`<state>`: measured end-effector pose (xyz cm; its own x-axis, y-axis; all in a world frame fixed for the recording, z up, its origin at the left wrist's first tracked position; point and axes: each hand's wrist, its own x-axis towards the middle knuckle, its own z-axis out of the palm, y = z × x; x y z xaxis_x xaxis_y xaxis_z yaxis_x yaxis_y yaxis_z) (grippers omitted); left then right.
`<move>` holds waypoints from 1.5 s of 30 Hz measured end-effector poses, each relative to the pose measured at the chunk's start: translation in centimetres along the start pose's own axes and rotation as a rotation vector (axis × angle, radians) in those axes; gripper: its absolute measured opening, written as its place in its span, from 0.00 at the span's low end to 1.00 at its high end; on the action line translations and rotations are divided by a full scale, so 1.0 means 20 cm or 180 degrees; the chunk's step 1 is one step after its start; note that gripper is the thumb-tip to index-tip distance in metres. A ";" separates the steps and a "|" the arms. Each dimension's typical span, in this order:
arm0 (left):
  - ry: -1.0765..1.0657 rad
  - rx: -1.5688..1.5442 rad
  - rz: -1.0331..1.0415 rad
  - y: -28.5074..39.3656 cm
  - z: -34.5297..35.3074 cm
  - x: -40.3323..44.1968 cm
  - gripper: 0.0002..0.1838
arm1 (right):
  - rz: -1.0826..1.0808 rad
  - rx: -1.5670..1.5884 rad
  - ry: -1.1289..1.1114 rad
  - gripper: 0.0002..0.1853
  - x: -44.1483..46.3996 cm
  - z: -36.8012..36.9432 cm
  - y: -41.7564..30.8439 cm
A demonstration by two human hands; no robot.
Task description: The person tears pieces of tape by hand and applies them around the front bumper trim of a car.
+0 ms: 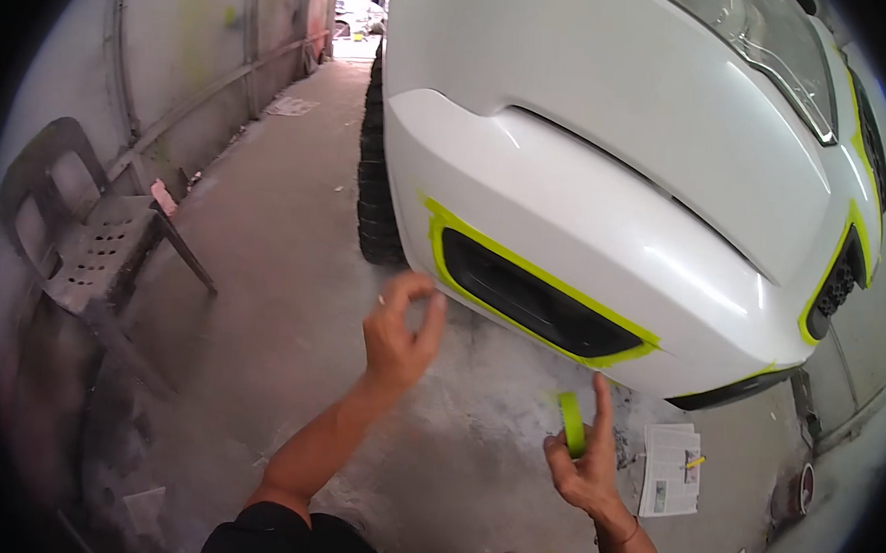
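Yellow-green masking tape (533,281) frames a black recessed insert (522,296) in the white front bumper (567,213) of a vehicle. My left hand (398,339) is by the bumper's lower edge, left of the insert. Its fingers are bent with a gap between thumb and forefinger, and nothing shows in them. My right hand (585,464) holds a roll of green masking tape (570,425) on its left side. The right forefinger points up, its tip close to the lower right corner of the taped frame; contact is unclear.
A dusty plastic chair (104,239) stands at the left by the wall (184,53). Newspaper (670,479) with a small yellow object (695,462) lies on the floor at the right. A can (802,491) stands beyond it. A black tyre (376,173) shows behind the bumper.
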<state>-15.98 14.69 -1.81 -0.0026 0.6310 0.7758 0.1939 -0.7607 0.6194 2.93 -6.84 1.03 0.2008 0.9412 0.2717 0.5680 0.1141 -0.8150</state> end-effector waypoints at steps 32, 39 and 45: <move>-0.0226 0.0448 -0.0165 -0.11 0.06 0.25 0.47 | 0.0376 -0.0005 0.0331 0.48 0.07 -0.01 0.02; -0.1035 -0.0251 0.0250 0.18 -0.03 -0.18 0.31 | 0.0371 -0.0033 0.0069 0.53 0.03 -0.03 -0.03; -0.2302 -0.1472 -0.0593 0.42 0.05 -0.31 0.20 | -0.0441 -0.0685 -0.0042 0.54 0.01 0.02 0.02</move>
<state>-13.31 4.67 -1.53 0.6582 0.5735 0.4878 -0.1650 -0.5222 0.8367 2.84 -6.44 0.58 0.0997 0.9255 0.3654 0.7465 0.1732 -0.6425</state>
